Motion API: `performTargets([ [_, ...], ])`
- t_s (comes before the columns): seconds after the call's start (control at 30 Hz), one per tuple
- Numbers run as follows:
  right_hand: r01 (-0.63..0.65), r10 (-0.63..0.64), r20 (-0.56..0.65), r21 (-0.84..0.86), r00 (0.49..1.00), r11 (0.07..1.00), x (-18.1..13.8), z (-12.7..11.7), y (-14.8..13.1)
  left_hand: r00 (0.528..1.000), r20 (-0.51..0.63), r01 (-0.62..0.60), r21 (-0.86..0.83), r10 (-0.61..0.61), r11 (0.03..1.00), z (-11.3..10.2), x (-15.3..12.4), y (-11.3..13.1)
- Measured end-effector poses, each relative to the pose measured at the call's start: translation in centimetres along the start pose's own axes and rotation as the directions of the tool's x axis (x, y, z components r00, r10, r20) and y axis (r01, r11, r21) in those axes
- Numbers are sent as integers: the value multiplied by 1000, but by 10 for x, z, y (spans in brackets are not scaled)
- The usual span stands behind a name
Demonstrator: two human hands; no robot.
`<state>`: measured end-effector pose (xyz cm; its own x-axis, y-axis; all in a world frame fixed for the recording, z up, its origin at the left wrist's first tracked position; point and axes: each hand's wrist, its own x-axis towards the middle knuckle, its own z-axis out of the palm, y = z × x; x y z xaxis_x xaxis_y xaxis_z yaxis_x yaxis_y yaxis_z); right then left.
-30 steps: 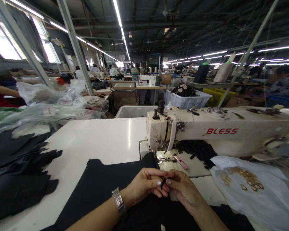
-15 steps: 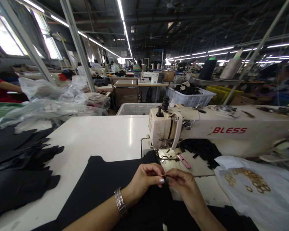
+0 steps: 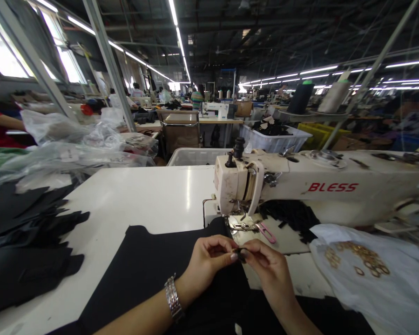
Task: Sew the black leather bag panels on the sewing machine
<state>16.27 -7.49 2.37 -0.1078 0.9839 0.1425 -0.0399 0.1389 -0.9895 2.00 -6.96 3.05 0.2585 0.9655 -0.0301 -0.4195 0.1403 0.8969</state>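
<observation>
My left hand (image 3: 209, 260) and my right hand (image 3: 268, 267) meet in front of the sewing machine's needle area. Thumbs and fingertips of both pinch a small dark strip (image 3: 241, 254), probably fabric, mostly covered by the fingers. Under my hands lies a large black fabric panel (image 3: 153, 260), its far edge reaching the sewing machine (image 3: 237, 186). A pink loop-shaped piece (image 3: 266, 232) rests on the machine bed beside a metal guide (image 3: 242, 225). To the right, several gold-coloured rings (image 3: 373, 260) lie on a white plastic bag (image 3: 401, 288).
Black cut pieces (image 3: 28, 246) are heaped at the left of the white table (image 3: 157, 186), below clear plastic bags (image 3: 70, 158). Black scraps (image 3: 289, 218) lie behind the machine bed. Thread cones (image 3: 335, 95) stand behind the machine. A person's arm (image 3: 7, 122) shows at far left.
My fingertips have shifted slightly around the small piece, and more of its dark part shows between them. A gold glint seen between the fingers earlier is less visible. The panel stays put.
</observation>
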Motion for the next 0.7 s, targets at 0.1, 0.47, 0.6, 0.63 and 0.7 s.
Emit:
performTargets([
  [0.1, 91, -88, 53, -56, 995, 994, -3, 0, -2, 998, -66, 1, -28, -3, 1000, 0, 0, -1],
  [0.47, 5, -3, -54, 25, 999, 1000, -4, 2, -2, 999, 7, 43, -42, -43, 998, -2, 2, -2],
  [0.6, -2, 3, -64, 2, 998, 1000, -4, 3, -3, 1000, 23, 2, -21, -1, 1000, -2, 1, -4],
  [0.63, -3, 2, -62, -14, 998, 1000, -4, 3, -3, 1000, 17, 2, 0, -2, 1000, -2, 1, -4],
  [0.7, -14, 13, -56, -31, 998, 999, -3, 2, -2, 1000, 5, 7, 25, -7, 1000, -1, 0, -3],
])
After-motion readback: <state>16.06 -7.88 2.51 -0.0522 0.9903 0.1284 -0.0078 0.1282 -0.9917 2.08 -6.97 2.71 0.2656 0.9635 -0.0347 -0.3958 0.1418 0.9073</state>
